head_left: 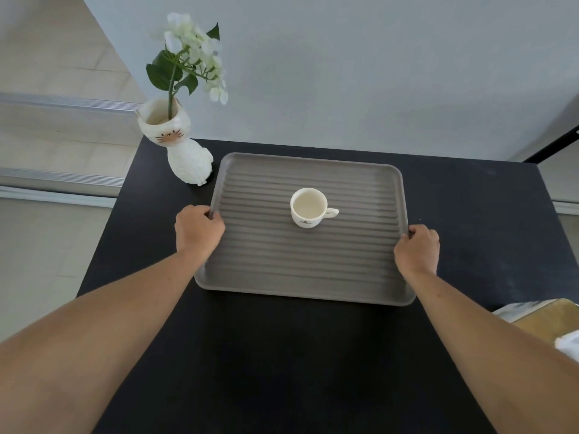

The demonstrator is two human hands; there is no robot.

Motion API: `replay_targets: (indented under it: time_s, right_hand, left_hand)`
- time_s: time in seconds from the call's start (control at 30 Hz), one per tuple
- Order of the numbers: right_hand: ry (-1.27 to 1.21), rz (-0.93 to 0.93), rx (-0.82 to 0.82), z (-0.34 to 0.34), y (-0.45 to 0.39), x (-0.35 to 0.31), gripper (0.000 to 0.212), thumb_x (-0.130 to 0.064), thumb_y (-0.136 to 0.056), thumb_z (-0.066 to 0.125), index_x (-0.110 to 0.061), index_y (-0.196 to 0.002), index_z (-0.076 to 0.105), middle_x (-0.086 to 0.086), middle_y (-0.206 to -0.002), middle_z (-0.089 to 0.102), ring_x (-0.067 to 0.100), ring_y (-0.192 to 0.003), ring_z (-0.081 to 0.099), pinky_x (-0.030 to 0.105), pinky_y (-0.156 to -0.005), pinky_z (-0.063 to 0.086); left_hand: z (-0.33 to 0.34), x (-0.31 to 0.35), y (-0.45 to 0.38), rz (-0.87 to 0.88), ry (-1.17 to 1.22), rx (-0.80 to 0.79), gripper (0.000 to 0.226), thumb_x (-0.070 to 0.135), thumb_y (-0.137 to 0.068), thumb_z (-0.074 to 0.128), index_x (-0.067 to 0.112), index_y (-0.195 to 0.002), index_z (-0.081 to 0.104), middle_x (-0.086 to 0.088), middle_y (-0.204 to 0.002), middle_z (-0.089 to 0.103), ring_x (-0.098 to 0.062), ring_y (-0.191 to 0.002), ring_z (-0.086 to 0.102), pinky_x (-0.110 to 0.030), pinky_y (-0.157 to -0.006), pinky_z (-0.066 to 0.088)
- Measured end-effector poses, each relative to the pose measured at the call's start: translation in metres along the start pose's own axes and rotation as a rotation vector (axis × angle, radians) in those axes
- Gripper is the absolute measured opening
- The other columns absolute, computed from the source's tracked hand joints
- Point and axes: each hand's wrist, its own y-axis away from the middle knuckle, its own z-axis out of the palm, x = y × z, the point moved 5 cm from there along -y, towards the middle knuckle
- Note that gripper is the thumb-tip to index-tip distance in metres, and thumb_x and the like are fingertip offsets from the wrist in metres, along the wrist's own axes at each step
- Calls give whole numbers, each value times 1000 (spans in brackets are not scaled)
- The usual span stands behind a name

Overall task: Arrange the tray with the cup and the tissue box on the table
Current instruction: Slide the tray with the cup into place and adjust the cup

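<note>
On the black tabletop (282,355), hands clamp the stiff, light tray (300,261) at 9 (left hand (197,228)) and 3 (right hand (418,249)); the loose, breakable cup (308,207) may slide.

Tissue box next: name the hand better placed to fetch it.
Right, probably. The right hand grips the tray rim on the side where what seems to be the tissue box sits at the table's right edge. The left hand holds the far side, near the vase.

Lighting: soft, even daylight; faint shadows under the tray (308,291). Wide-angle bowing toward edges; slight overall softness.
</note>
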Motion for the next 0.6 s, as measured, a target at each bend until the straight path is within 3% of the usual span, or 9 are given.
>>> replay_targets:
  time_s: [0.13, 0.3, 0.47, 0.6]
  right_hand:
    - [-13, 13, 2, 1, -1, -4, 28, -8, -101, 46, -4, -127, 56, 16, -129, 48, 20, -94, 46, 32, -79, 40]
    - [-17, -24, -21, 2, -9, -12, 34, -11, -103, 44, -6, -136, 53, 16, -132, 47, 20, -98, 46, 31, -82, 40]
    - [-27, -37, -28, 4, -14, -15, 36, -13, -104, 44, -8, -138, 53, 15, -129, 49, 20, -99, 47, 30, -84, 39]
    - [-39, -39, -32, 5, -15, -17, 35, -14, -104, 43, -9, -137, 54, 13, -127, 50, 18, -95, 46, 30, -81, 39]
  left_hand:
    - [-1, -1, 0, 12, 9, 7, 19, 3, -79, 48, -9, -66, 51, -14, -75, 51, -20, -62, 39, -26, -50, 27]
    - [4, -3, -13, -5, 23, 22, 20, 4, -81, 49, -10, -67, 52, -22, -81, 60, -20, -66, 41, -22, -51, 26]
    - [4, -1, -17, 24, -16, 34, 23, 6, -86, 49, -3, -66, 55, -17, -83, 58, -21, -71, 45, -18, -50, 27]
    - [4, -1, -21, 26, -11, 32, 21, 5, -85, 50, -8, -70, 58, -16, -81, 56, -22, -69, 45, -21, -51, 29]
